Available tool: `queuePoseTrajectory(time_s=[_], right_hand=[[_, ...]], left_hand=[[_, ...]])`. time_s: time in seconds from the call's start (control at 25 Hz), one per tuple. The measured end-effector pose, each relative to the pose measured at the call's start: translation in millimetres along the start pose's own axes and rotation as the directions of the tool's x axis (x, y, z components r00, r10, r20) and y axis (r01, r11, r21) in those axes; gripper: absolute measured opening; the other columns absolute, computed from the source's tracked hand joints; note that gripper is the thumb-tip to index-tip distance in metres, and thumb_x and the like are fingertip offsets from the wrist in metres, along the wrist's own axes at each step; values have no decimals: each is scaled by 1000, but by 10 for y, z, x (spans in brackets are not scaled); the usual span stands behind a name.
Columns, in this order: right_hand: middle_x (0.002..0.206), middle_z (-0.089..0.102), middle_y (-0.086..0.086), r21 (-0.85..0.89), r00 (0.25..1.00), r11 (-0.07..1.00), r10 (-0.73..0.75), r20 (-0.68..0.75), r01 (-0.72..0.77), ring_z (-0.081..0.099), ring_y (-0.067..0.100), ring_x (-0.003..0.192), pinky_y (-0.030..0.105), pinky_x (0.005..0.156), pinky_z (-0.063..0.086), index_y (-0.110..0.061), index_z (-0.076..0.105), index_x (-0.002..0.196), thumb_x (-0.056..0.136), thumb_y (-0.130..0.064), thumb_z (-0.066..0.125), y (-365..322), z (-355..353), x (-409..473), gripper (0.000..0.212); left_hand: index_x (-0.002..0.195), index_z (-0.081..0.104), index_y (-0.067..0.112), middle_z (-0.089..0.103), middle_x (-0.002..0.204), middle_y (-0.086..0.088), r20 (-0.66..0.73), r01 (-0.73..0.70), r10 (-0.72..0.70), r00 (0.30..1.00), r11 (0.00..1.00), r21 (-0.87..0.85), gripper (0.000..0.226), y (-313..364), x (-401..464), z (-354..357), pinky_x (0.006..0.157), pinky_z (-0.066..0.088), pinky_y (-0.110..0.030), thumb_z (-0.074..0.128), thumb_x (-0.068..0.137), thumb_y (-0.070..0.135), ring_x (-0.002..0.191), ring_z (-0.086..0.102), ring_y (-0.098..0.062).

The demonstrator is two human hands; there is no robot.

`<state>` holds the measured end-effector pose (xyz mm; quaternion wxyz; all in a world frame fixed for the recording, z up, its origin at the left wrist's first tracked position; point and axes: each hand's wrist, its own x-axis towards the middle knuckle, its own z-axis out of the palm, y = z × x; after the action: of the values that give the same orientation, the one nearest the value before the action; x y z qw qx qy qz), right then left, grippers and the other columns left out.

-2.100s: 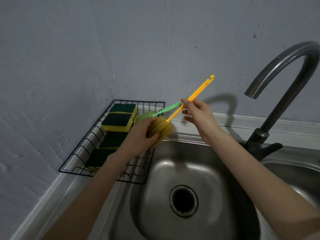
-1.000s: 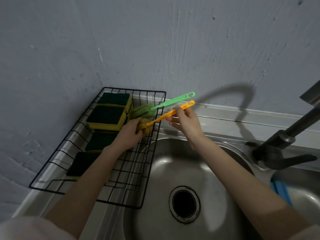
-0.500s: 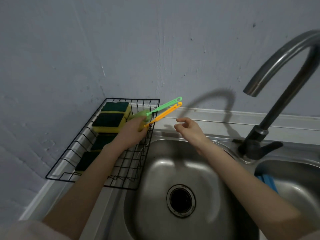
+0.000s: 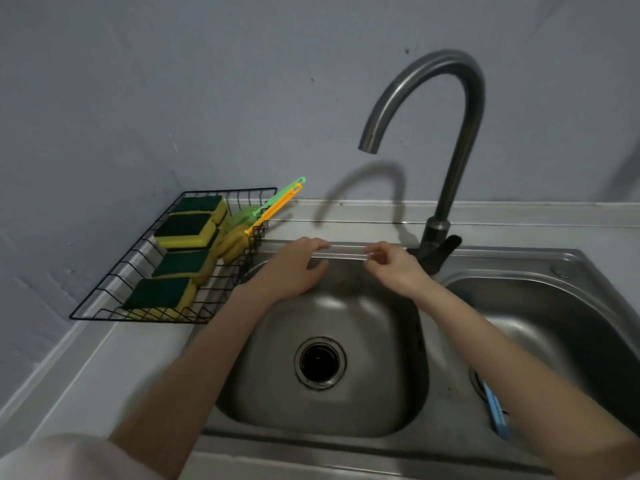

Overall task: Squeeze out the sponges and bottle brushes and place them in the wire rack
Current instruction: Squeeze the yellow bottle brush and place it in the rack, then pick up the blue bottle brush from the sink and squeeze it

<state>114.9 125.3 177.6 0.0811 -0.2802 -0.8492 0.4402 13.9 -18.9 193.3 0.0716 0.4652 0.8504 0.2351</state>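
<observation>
Head view: my left hand [image 4: 298, 268] and right hand [image 4: 394, 268] hover over the sink's [image 4: 346, 424] back rim, fingers loosely spread, gripping nothing. Four sponges [image 4: 183, 230] line the wire rack's [image 4: 104, 315] left side. Orange bottle brush [image 4: 266, 218] and green bottle brush [image 4: 273, 202] lean over its right edge.

A dark gooseneck faucet [image 4: 446, 140] arched over the left basin of a steel double sink [image 4: 346, 420], whose round drain [image 4: 320, 362] sat open below a grey wall [image 4: 173, 81].
</observation>
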Motion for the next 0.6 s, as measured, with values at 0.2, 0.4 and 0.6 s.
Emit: queuePoseTrajectory(time_s=[0.2,0.4,0.6], right_hand=[[125,62,13,-28,995,994,101,-27,-101,56,24,118,27,100,38,-8,57,122,89,-15,53,686,-503,-164,34],[123,62,11,-66,979,977,202,-30,-203,55,26,119,32,102,39,-10,58,119,88,-15,52,1254,-856,-157,32],[129,59,15,-111,946,941,324,16,-320,53,28,121,31,102,38,-7,56,123,88,-15,54,1829,-943,12,36]], left_hand=[[125,48,7,58,126,-15,143,5,4,990,998,-64,39,600,136,597,98,38,-30,49,87,16,116,53,-26],[125,48,10,57,123,-19,260,-3,37,965,991,-131,38,1005,281,1167,98,42,-34,47,88,16,112,55,-30],[117,51,0,57,119,-23,384,77,-22,923,989,-128,33,1325,433,1871,93,43,-41,44,88,15,110,53,-36]])
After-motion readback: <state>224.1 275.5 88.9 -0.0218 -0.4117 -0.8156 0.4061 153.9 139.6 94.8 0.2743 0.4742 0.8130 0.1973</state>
